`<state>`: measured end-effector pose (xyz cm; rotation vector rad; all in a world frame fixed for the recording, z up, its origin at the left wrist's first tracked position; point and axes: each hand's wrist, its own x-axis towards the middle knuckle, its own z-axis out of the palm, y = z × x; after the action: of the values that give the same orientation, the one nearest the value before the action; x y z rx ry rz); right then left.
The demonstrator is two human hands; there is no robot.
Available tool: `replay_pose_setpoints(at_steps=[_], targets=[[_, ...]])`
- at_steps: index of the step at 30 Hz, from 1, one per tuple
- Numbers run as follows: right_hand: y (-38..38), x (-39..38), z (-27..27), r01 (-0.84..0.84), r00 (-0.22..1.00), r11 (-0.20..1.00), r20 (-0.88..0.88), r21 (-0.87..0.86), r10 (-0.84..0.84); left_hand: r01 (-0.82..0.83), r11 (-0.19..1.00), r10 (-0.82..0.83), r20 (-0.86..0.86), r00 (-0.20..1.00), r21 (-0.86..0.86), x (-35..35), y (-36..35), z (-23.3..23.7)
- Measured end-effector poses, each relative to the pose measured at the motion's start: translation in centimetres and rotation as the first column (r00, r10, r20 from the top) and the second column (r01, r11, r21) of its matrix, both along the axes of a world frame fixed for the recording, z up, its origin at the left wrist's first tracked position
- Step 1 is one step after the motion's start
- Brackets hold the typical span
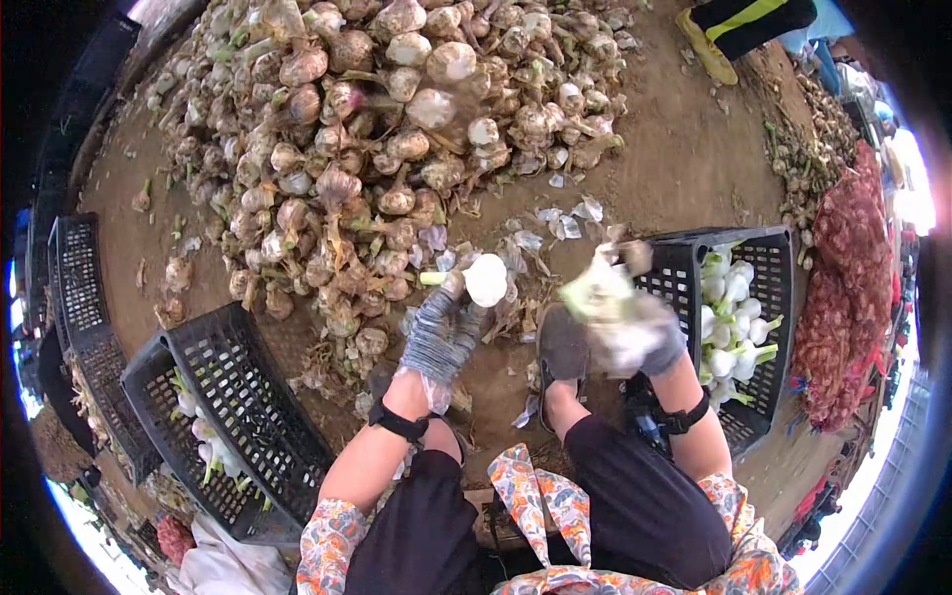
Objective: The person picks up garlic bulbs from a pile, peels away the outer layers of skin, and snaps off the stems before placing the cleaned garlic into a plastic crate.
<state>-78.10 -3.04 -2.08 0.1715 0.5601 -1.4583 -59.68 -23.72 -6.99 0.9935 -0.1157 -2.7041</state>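
Observation:
A cleaned white garlic bulb (486,280) with a short green stem is gripped by my left hand (439,332), which wears a grey glove. My gloved right hand (654,339) is smeared by motion near the black crate on the right. In it is a blurred whitish-green bunch with brown bits, which looks like garlic peelings (600,297); its exact shape cannot be made out. A large pile of unpeeled, soil-stained garlic (387,149) lies on the ground in front of both hands.
The right black crate (679,273) contains cleaned garlic bulbs (734,317). Another black crate (238,397), holding a few bulbs, stands tilted at the left. Loose skins (570,223) litter the ground. Red mesh sacks (848,297) stand at far right; a person's shoe (706,50) shows above.

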Motion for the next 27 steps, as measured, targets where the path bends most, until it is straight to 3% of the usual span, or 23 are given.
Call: replay_pose_setpoints(at_steps=[1,2,3,4,5,6,7,9,10,12,13,14,15,16,17,18,20,22,23,24,26,27], targets=[[-1.9,0.2,1.4,-0.362,0.783,0.9,-0.444,0.242,0.434,-0.013,0.999,0.016,0.058,0.998,-0.037,-0.4,0.1,0.9],[-4.1,0.7,2.7,-0.486,0.231,0.644,-0.624,0.59,0.746,-0.013,0.999,0.014,0.055,0.998,-0.036,-0.7,0.2,1.5],[-4.0,1.9,1.5,-0.22,-0.223,0.65,-0.686,0.728,0.693,0.013,0.995,-0.003,0.101,0.995,-0.1,-0.8,0.4,1.9],[-4.5,3.2,1.2,0.074,-0.633,0.699,-0.508,0.711,0.584,0.042,0.986,-0.017,0.15,0.989,-0.163,-0.9,0.7,2.3],[-5.1,3.3,1.4,-0.029,-0.293,0.773,-0.745,0.634,0.6,0.124,0.971,-0.086,0.186,0.979,-0.205,-0.7,1.1,2.8],[-5.6,3.3,2.1,-0.086,0.102,0.852,-0.846,0.516,0.523,0.19,0.943,-0.128,0.227,0.965,-0.272,-0.8,2.0,3.5],[-5.8,3.4,3.1,-0.093,0.102,0.855,-0.849,0.51,0.518,0.32,0.87,-0.249,0.225,0.942,-0.376,-0.8,2.7,3.3],[-5.9,4.3,4.6,-0.004,0.645,0.941,-0.718,0.34,0.262,0.526,0.652,-0.464,0.26,0.846,-0.547,-0.8,2.3,4.4],[-4.5,3.2,4.9,0.041,0.675,0.923,-0.692,0.381,0.256,0.48,0.371,-0.415,0.321,0.852,-0.795,-0.9,1.6,4.4],[-1.5,2.2,7.7,0.323,0.713,0.887,-0.702,0.329,0.001,0.514,0.22,-0.274,0.453,0.848,-0.829,-1.4,-0.6,6.3],[1.1,1.2,7.7,0.46,0.682,0.861,-0.708,0.217,-0.185,0.618,-0.279,0.078,0.624,0.777,-0.735,-0.9,-2.2,4.0],[4.0,0.1,8.5,0.573,0.475,0.798,-0.869,0.186,-0.139,0.714,-0.426,0.241,0.691,0.681,-0.555,-1.2,-3.7,3.7],[6.4,-0.7,9.7,0.638,0.157,0.731,-0.97,0.242,0.184,0.817,-0.526,0.386,0.789,0.479,-0.239,-1.4,-5.1,2.9],[7.7,-1.4,11.4,0.714,-0.165,0.655,-0.85,0.248,0.501,0.798,-0.599,0.482,0.767,0.424,-0.065,-1.6,-6.3,1.5],[10.3,-2.6,11.5,0.764,-0.247,0.598,-0.746,0.243,0.618,0.783,-0.621,0.586,0.678,0.443,0.025,-1.2,-7.4,-1.7],[12.0,-3.5,11.6,0.813,-0.311,0.539,-0.618,0.221,0.722,0.783,-0.622,0.587,0.676,0.446,0.023,-1.3,-8.2,-2.7],[8.4,-2.5,12.9,0.738,-0.234,0.632,-0.787,0.238,0.57,0.775,-0.625,0.557,0.75,0.356,0.096,-1.8,-9.3,-3.8],[3.3,-0.5,12.2,0.654,-0.034,0.648,-0.84,0.391,0.541,0.78,-0.625,0.56,0.715,0.418,0.034,-1.5,-9.1,-3.8],[1.3,0.3,10.8,0.569,0.059,0.69,-0.858,0.448,0.51,0.797,-0.537,0.384,0.762,0.522,-0.276,-1.3,-8.2,-1.5],[-0.9,1.2,9.7,0.421,0.225,0.801,-0.904,0.427,0.363,0.752,-0.371,0.209,0.74,0.639,-0.544,-1.0,-7.2,0.4],[-4.7,2.7,6.4,0.187,0.336,0.89,-0.879,0.415,0.339,0.442,-0.365,0.05,0.457,0.888,-0.819,-0.7,-4.8,2.3],[-5.9,3.2,4.6,0.069,0.385,0.908,-0.85,0.414,0.358,0.332,-0.435,-0.062,0.396,0.916,-0.837,-0.7,-4.0,4.0]])
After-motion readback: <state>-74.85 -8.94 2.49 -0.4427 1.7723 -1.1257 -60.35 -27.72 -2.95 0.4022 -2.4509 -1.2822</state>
